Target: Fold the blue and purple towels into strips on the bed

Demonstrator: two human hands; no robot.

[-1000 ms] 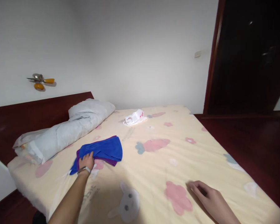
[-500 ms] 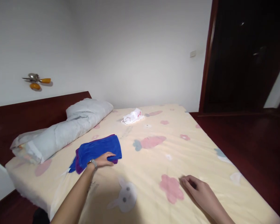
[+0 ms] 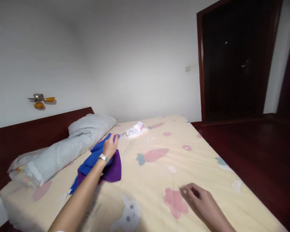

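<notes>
My left hand (image 3: 110, 146), with a watch on its wrist, pinches the edge of a blue towel (image 3: 94, 158) and holds that edge raised. Under the blue cloth lies a purple towel (image 3: 114, 167), its near right part uncovered on the bed. My forearm hides some of both cloths. To the right, my right hand (image 3: 195, 195) rests on the sheet beside a pink printed flower, fingers curled in loosely, with nothing visible in them.
A rolled grey quilt (image 3: 62, 154) lies along the headboard (image 3: 50, 132). A crumpled white plastic bag (image 3: 136, 129) sits farther back on the patterned bedsheet (image 3: 145, 180). A wall lamp (image 3: 40, 100) hangs at left; a dark door (image 3: 234, 74) stands at right.
My left hand has closed on the blue towel's edge and drawn it up and away, baring more of the purple one. My right hand stays on the sheet. The view has tilted up and turned slightly right.
</notes>
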